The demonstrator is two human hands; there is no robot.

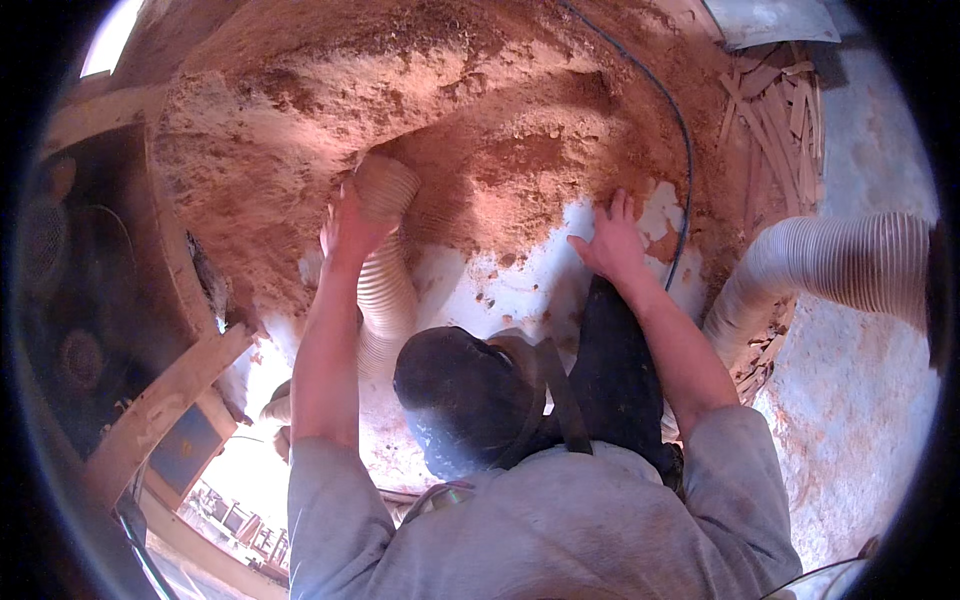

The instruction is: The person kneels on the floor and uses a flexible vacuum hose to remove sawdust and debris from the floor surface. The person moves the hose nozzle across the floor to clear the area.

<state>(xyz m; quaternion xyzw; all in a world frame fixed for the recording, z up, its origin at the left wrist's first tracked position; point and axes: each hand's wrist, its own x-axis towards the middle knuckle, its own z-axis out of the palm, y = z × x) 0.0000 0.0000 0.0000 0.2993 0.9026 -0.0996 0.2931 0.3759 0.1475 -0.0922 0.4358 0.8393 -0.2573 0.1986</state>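
Note:
My left hand (354,226) is wrapped round the end of a ribbed flexible hose (388,292), which runs back toward my knees. The hose's mouth points into a large heap of reddish-brown sawdust (290,115). At the heap's near edge my right hand (614,242) is held low with its fingers spread and nothing in them. Whether its fingertips touch the sawdust or the pale floor (505,285) I cannot tell. My legs, in dark trousers (618,360), are bent between my arms.
A second ribbed hose (800,262) curves along the right side. Behind it lies a stack of thin wood strips (775,125). A dark cable (684,140) crosses the sawdust. Wooden beams (165,400) and a dark panel (95,290) stand at the left.

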